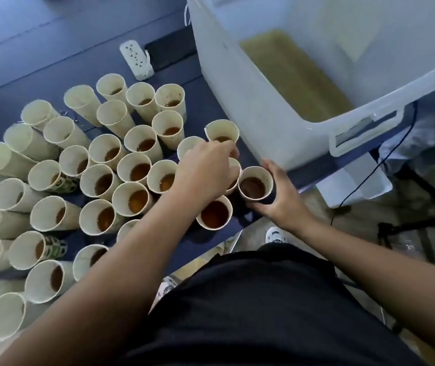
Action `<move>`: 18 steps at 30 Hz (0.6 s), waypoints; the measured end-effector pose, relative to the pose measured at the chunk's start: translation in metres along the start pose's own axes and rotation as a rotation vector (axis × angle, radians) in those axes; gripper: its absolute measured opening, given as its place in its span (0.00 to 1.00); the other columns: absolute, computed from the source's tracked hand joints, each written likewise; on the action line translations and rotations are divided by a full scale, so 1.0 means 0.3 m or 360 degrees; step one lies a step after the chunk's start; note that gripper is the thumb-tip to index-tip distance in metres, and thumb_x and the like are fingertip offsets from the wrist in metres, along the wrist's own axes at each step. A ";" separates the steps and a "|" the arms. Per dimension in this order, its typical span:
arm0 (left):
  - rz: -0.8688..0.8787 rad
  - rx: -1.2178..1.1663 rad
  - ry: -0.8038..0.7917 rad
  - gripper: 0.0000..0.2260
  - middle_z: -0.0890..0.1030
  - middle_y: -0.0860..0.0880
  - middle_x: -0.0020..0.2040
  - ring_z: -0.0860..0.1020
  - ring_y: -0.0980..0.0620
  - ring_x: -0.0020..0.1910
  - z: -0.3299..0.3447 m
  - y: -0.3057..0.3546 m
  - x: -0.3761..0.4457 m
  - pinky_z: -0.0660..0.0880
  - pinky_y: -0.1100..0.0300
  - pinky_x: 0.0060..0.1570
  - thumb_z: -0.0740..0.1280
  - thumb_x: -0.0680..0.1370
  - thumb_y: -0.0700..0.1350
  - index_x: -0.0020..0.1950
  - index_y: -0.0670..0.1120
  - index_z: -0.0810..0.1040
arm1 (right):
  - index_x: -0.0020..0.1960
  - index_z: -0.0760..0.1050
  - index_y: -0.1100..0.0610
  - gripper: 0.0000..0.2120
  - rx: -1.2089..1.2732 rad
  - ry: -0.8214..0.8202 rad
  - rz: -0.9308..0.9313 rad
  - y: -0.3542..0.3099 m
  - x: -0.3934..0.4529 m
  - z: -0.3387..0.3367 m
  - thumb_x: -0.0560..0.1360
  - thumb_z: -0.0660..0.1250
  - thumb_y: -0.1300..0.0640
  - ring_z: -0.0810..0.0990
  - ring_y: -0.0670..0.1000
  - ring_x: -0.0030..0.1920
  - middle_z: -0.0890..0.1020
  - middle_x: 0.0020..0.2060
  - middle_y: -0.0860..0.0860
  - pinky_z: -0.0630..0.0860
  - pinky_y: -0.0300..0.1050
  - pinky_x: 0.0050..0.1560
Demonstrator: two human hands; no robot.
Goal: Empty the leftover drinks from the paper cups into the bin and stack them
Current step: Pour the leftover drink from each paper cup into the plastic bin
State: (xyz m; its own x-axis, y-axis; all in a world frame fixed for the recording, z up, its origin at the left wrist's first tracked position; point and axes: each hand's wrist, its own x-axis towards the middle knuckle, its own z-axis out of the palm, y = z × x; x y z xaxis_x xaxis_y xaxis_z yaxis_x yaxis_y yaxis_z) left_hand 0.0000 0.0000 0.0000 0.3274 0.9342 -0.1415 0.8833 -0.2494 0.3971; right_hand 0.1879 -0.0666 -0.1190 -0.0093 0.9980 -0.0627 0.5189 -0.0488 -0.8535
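While brown liquid already pools in the bin (250, 122), I note my right hand (281, 199) cupping one full cup (255, 183), left hand (207, 170) curled over another cup's rim (234, 165), dozens unemptied, none stacked.

You look down at a dark blue worktop (205, 249) crowded with cream paper cups (137, 199), most holding brown drink. Your left hand (205, 173) reaches over the cluster, fingers curled at a cup mostly hidden beneath it. Your right hand (279, 194) cups the side of a full cup (254, 184) at the worktop's edge. A white plastic bin (263, 107) stands beyond, holding murky liquid. A white power strip (136, 60) lies nearby.
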 end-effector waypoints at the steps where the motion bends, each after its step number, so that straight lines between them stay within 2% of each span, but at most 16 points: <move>1: 0.0059 0.0075 -0.0029 0.14 0.79 0.48 0.56 0.74 0.44 0.58 0.001 0.003 -0.002 0.73 0.50 0.56 0.65 0.79 0.52 0.64 0.52 0.78 | 0.76 0.62 0.52 0.47 0.0027 -0.0004 0.0016 -0.004 0.012 0.003 0.63 0.83 0.55 0.68 0.39 0.67 0.69 0.68 0.43 0.61 0.25 0.66; 4: 0.0181 0.0336 -0.0164 0.25 0.73 0.48 0.68 0.68 0.43 0.67 0.012 -0.003 -0.012 0.64 0.47 0.65 0.68 0.77 0.58 0.73 0.56 0.70 | 0.71 0.64 0.48 0.44 0.0056 -0.0076 0.0086 -0.029 0.035 0.013 0.61 0.84 0.54 0.74 0.36 0.56 0.74 0.60 0.39 0.68 0.25 0.58; 7: 0.0214 0.0496 -0.0314 0.32 0.70 0.50 0.73 0.67 0.43 0.71 0.027 -0.015 -0.011 0.63 0.44 0.66 0.71 0.75 0.58 0.77 0.58 0.64 | 0.67 0.64 0.43 0.42 0.0090 -0.0023 0.0130 -0.027 0.042 0.031 0.61 0.84 0.54 0.74 0.30 0.54 0.73 0.56 0.30 0.67 0.22 0.52; 10: 0.0211 0.0561 -0.0370 0.31 0.71 0.49 0.71 0.69 0.43 0.70 0.040 -0.021 -0.010 0.62 0.42 0.66 0.72 0.75 0.54 0.76 0.58 0.64 | 0.65 0.62 0.39 0.43 0.0109 0.0007 0.0204 -0.019 0.036 0.034 0.60 0.84 0.54 0.76 0.32 0.54 0.74 0.55 0.30 0.69 0.23 0.50; 14: 0.0199 0.0562 -0.0367 0.24 0.74 0.50 0.66 0.71 0.44 0.66 0.061 -0.025 -0.007 0.62 0.40 0.64 0.70 0.76 0.51 0.71 0.58 0.68 | 0.63 0.70 0.44 0.36 0.0117 0.0069 0.0249 0.012 0.022 0.048 0.61 0.84 0.55 0.79 0.38 0.54 0.78 0.53 0.33 0.73 0.29 0.50; 18: 0.0190 0.0532 -0.0376 0.24 0.73 0.50 0.67 0.70 0.44 0.67 0.065 -0.025 -0.003 0.61 0.39 0.64 0.69 0.77 0.51 0.71 0.57 0.68 | 0.61 0.72 0.47 0.32 0.0108 0.0106 0.0257 0.020 0.017 0.041 0.62 0.84 0.54 0.80 0.39 0.50 0.80 0.50 0.38 0.73 0.28 0.47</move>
State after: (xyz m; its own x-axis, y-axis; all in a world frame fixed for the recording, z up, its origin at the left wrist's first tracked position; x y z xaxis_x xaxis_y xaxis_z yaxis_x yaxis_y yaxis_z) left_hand -0.0004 -0.0038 -0.0206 0.4678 0.8193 -0.3315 0.8818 -0.4579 0.1127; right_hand 0.1804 -0.0622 -0.1309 0.1271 0.9773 -0.1694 0.4502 -0.2090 -0.8681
